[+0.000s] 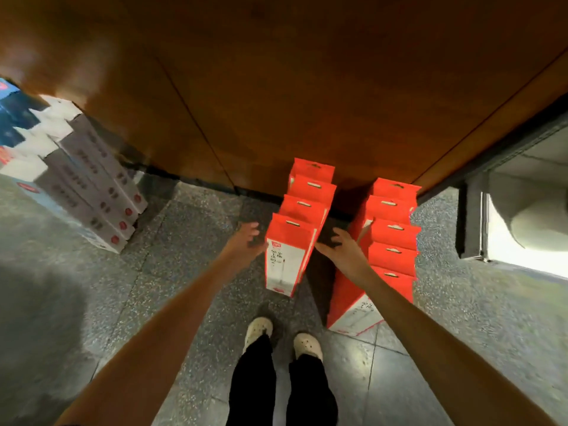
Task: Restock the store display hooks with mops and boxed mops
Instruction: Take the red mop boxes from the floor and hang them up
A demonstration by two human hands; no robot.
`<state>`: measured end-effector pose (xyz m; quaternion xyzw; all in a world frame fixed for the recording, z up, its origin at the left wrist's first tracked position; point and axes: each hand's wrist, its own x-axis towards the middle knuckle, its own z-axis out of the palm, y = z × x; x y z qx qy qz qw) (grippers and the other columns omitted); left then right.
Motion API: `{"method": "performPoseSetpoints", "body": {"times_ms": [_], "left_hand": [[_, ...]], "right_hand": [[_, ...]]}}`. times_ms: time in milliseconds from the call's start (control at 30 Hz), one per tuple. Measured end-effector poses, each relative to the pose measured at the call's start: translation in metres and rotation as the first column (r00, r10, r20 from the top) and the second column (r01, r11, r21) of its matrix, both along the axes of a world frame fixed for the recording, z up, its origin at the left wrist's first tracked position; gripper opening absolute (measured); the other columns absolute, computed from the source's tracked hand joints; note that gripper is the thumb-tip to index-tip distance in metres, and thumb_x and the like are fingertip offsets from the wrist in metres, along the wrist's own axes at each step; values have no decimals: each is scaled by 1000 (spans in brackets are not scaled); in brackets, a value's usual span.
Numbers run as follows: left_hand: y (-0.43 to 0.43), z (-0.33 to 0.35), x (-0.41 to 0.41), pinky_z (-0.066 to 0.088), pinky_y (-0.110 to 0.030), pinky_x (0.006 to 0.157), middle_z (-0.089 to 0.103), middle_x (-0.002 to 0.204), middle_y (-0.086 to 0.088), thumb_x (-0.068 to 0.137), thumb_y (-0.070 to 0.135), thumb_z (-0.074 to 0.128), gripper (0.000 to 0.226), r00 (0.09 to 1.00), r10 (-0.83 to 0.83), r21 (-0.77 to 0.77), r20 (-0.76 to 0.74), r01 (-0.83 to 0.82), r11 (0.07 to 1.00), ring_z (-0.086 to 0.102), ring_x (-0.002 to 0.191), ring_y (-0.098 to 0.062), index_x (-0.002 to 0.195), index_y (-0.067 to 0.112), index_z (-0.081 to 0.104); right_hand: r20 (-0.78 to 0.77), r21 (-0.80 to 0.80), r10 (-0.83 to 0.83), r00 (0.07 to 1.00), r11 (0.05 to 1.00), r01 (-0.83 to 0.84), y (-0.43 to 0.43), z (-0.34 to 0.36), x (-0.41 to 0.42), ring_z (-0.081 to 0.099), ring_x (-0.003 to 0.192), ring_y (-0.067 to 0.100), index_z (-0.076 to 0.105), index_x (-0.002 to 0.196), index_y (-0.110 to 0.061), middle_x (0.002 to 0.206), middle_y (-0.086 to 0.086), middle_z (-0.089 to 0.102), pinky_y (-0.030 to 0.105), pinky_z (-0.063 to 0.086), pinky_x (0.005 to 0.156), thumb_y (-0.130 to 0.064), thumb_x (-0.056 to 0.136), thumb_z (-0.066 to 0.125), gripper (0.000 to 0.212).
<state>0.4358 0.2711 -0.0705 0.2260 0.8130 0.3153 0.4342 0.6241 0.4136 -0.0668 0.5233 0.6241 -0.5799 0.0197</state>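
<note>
Two rows of tall red and white mop boxes stand upright on the floor against a brown wall, each with a hang tab on top. The nearest box of the left row (287,253) is between my hands. My left hand (244,238) is just left of its top, fingers spread and relaxed, and I cannot tell if it touches the box. My right hand (341,245) hovers at the box's right side with fingers loosely curled, holding nothing. The right row (392,238) of several boxes stands beside my right forearm.
A stepped stack of white and blue boxes (83,179) lies at the left by the wall. The brown wall panel (276,87) fills the top. A bright doorway (522,216) is at the right. My feet (285,336) stand on grey speckled floor tiles.
</note>
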Motion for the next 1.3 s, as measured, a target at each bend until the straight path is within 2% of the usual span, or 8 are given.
{"method": "performPoseSetpoints", "body": {"times_ms": [167, 367, 567, 733, 1000, 1133, 1233, 1300], "left_hand": [[3, -62, -24, 38, -31, 99, 46, 140, -12, 85, 23, 69, 69, 997, -77, -22, 21, 78, 997, 45, 124, -21, 142, 8, 34], [24, -165, -35, 34, -39, 108, 39, 147, -7, 73, 23, 80, 96, 982, -159, -55, 101, 165, 985, 38, 134, -23, 148, 12, 22], [33, -242, -33, 54, -17, 76, 65, 104, 8, 71, 1, 79, 71, 968, -166, 14, 189, 167, 986, 62, 86, 7, 129, 22, 43], [30, -249, -36, 50, -21, 76, 64, 100, 15, 65, 14, 85, 78, 975, -179, 29, 133, 177, 984, 59, 89, 2, 128, 29, 42], [7, -171, -16, 47, -21, 77, 62, 106, 15, 64, 27, 86, 76, 986, -166, 80, 28, 163, 983, 60, 93, -5, 128, 28, 44], [22, -59, -29, 50, -32, 89, 65, 110, 9, 56, 19, 89, 81, 979, -171, 123, 108, 158, 980, 63, 103, -14, 126, 24, 47], [41, 52, -42, 49, -18, 77, 64, 101, 18, 59, 36, 87, 75, 958, -285, 182, -28, 285, 941, 62, 90, 2, 122, 27, 48], [56, 131, -49, 51, -24, 83, 65, 106, 15, 63, 38, 85, 74, 943, -323, 237, -82, 333, 913, 63, 95, -2, 125, 26, 47]], "right_hand": [[69, -67, -11, 998, 998, 16, -10, -70, -17, 47, 127, 32, 29, 146, -8, 141, 16, 46, 42, 40, 104, -26, 82, 74, 80], [73, -47, -1, 997, 999, 5, -3, -170, -20, 46, 125, 27, 32, 144, -9, 134, 7, 49, 34, 40, 98, -18, 81, 75, 76], [32, -32, 67, 997, 997, -66, -2, -236, -24, 52, 121, 22, 34, 143, -13, 133, 3, 53, 31, 43, 92, -19, 79, 77, 78], [18, 34, 68, 998, 997, -68, -11, -247, -28, 55, 117, 23, 36, 140, -11, 129, 6, 56, 35, 47, 91, -23, 78, 78, 76], [-31, 85, 107, 994, 991, -104, -15, -172, -17, 49, 105, 7, 40, 136, -16, 114, -8, 54, 23, 37, 84, -21, 83, 73, 62], [-79, 109, 90, 993, 991, -81, -16, -77, -13, 55, 111, 8, 41, 136, -18, 122, -6, 60, 17, 40, 82, -19, 78, 77, 69], [-112, 127, 78, 991, 990, -64, -7, 10, -5, 55, 115, 8, 38, 140, -19, 126, -6, 59, 15, 43, 84, -21, 76, 80, 76], [-120, 199, 74, 990, 979, -50, 3, 75, 5, 52, 119, 9, 34, 145, -15, 134, -4, 53, 17, 43, 91, -30, 71, 83, 90]]}}
